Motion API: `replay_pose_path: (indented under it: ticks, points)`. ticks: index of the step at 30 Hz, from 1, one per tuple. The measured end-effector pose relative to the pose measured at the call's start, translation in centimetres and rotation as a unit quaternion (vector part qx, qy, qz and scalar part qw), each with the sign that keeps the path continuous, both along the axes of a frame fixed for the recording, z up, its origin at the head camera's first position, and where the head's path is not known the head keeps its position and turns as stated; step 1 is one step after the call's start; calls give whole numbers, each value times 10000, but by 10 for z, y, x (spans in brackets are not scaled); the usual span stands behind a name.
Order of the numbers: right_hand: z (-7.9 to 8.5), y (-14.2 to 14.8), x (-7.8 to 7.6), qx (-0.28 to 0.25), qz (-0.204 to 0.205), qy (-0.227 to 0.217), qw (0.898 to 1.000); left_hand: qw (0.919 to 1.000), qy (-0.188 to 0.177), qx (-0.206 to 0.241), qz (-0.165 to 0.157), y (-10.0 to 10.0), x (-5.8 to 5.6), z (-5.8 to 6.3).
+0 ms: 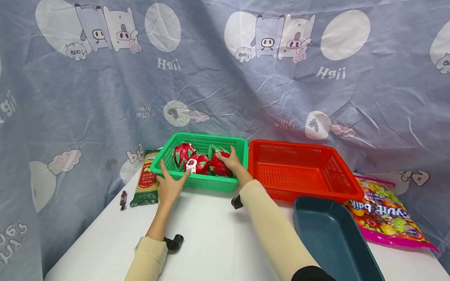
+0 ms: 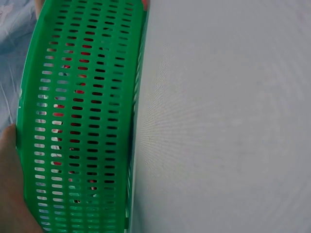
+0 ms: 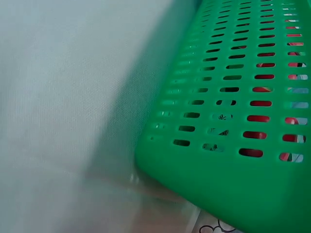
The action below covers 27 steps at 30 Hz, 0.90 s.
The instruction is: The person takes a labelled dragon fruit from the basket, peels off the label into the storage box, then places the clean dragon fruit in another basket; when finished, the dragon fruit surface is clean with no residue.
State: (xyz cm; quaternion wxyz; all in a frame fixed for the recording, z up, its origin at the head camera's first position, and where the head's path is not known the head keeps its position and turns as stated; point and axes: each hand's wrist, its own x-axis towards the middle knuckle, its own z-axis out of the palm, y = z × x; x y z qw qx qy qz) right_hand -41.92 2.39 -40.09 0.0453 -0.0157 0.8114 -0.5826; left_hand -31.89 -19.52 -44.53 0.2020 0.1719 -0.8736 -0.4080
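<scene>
The green plastic basket (image 1: 197,181) holds red dragon fruits with green-tipped scales: one at the left (image 1: 184,151), a middle dragon fruit (image 1: 201,165) with a white printed patch, and a right dragon fruit (image 1: 220,167). My left hand (image 1: 170,187) is at the basket's near left corner, thumb and fingers spread along the rim. In the left wrist view, part of this hand (image 2: 13,194) lies against the basket's edge. Inside the right end, my right hand (image 1: 233,162) touches the right dragon fruit, thumb across its top and one finger pointing up. Its other fingers are hidden.
A red basket (image 1: 284,194) stands right of the green one, with a dark blue tray (image 1: 327,230) in front of it. Far right lies a colourful candy bag (image 1: 386,214). Left of the green basket are a pasta packet (image 1: 145,187) and a small wrapped candy (image 1: 123,200).
</scene>
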Motion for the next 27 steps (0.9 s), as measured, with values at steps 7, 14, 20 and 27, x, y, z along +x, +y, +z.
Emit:
replay_pose_path:
  ticks: [7,14,20,27]
  points:
    - [-1,0,-1,-32,56,-277,9996,10000,23,-78,8,-1,-1,-1]
    - [-1,0,0,-68,55,-333,9994,10000,57,-73,26,1,-1,0]
    - [-2,-1,1,-125,-27,-323,9994,10000,35,-29,36,1,1,1]
    - [-1,-3,0,141,-345,-57,9993,10000,15,-6,46,0,1,2]
